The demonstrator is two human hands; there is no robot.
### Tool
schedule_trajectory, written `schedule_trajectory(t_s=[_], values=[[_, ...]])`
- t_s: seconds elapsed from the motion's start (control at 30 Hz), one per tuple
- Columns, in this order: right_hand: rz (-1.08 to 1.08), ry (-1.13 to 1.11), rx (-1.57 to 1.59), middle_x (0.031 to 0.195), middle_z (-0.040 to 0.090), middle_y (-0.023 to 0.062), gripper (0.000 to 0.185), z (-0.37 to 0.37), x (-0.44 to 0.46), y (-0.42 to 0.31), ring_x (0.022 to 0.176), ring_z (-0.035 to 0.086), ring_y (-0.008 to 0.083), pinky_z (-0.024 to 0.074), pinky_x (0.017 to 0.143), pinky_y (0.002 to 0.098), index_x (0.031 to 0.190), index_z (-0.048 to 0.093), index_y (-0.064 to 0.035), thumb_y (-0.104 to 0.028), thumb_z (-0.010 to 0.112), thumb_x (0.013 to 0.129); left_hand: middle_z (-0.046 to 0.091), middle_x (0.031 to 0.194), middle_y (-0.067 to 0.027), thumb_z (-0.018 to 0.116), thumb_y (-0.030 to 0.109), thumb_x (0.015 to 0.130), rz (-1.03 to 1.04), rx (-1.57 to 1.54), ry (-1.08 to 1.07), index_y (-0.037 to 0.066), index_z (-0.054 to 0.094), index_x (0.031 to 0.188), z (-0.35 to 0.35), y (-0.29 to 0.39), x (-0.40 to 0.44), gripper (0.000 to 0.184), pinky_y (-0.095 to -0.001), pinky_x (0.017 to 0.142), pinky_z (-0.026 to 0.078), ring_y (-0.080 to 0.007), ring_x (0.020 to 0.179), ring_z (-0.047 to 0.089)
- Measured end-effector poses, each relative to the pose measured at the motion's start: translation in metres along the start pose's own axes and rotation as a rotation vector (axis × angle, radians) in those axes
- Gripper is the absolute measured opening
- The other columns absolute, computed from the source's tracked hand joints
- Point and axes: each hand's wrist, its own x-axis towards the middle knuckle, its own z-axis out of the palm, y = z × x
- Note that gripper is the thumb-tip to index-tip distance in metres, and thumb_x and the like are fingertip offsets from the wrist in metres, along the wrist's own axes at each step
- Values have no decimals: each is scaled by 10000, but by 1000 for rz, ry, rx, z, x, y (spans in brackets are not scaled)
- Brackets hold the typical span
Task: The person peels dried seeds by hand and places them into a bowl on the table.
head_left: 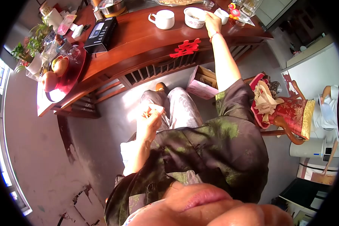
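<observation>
My right hand reaches to the table's far side. Its bent fingers are at the right rim of a white bowl with lettering and small contents, and what they hold is hidden. A small white cup stands just right of that hand. To the bowl's left is a white lidded mug. My left hand is raised above my lap, fingers curled together around something too small to name.
A dark box lies on the red-brown table. Fruit and glasses fill a red tray at left. An open pink carton sits on the floor. At right are a cushioned chair and someone in white.
</observation>
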Motion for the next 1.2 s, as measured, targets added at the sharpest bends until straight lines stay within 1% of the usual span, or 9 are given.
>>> schedule_trajectory(t_s=[0.03, 0.1, 0.23, 0.3, 0.43, 0.6, 0.97, 1.07, 1.2], values=[[44, -19, -17, 886, 707, 84, 223, -2, -5, -8, 793, 631, 136, 487, 744, 272, 1018, 690, -27, -158, 620, 851, 391, 502, 53, 636, 111, 861, -4, 1, 7, 24, 598, 839, -1, 0, 0, 97, -203, 370, 172, -26, 384, 262], [28, -25, 73, 765, 674, 55, 202, -12, -25, -27, 674, 600, 123, 480, 639, 256, 950, 699, -2, -163, 619, 857, 384, 494, 53, 629, 112, 867, 7, 5, -8, 19, 598, 842, -3, -1, 3, 101, -206, 367, 167, -27, 380, 258], [324, -244, 453, 593, 342, -113, 237, -39, -115, -92, 460, 276, -5, 169, 395, 180, 995, 656, 6, -200, 579, 907, 382, 492, 53, 627, 128, 875, 13, 0, -10, 19, 596, 849, -4, -2, 9, 116, -208, 366, 163, -26, 379, 253], [507, -433, 583, 579, 310, -109, 279, -50, -168, -98, 458, 277, 4, 185, 394, 180, 1018, 627, 10, -239, 541, 924, 411, 519, 49, 622, 107, 877, 5, 1, -12, 22, 597, 860, -2, -1, 11, 90, -203, 373, 172, -22, 389, 261], [1114, -596, 891, 579, 353, -86, 296, -61, -281, -92, 461, 301, 13, 213, 400, 178, 1042, 596, -4, -270, 532, 928, 480, 589, 44, 608, 56, 878, 66, 21, -67, 30, 601, 878, 1, -2, 12, 27, -189, 391, 190, -7, 418, 287], [1454, -650, 934, 641, 519, -35, 236, -64, -369, -82, 433, 348, 55, 249, 374, 204, 923, 585, -82, -307, 513, 928, 575, 652, 31, 642, 86, 873, 67, 200, 0, 38, 629, 911, 3, -8, 5, 63, -175, 421, 225, -3, 457, 353], [1343, -494, 927, 710, 573, -11, 312, -74, -370, -126, 555, 476, 97, 366, 510, 224, 989, 617, -43, -305, 448, 967, 640, 743, -6, 649, 61, 869, 132, 512, -76, -6, 651, 1014, 10, -23, -5, 160, -161, 514, 395, -42, 618, 561], [1273, -467, 900, 667, 521, -46, 295, -78, -380, -114, 505, 418, 53, 286, 432, 191, 946, 605, -46, -289, 440, 977, 614, 704, -4, 628, 120, 893, 14, 380, -112, -1, 646, 973, 17, -8, -10, 146, -163, 438, 284, -12, 497, 421], [1069, -533, 830, 622, 388, -100, 224, -93, -366, -135, 479, 304, -14, 219, 412, 157, 967, 617, -50, -231, 485, 971, 284, 500, 48, 432, 404, 982, -139, 26, -112, 41, 585, 879, 6, -9, 1, 407, -214, 367, 150, -37, 385, 214]])
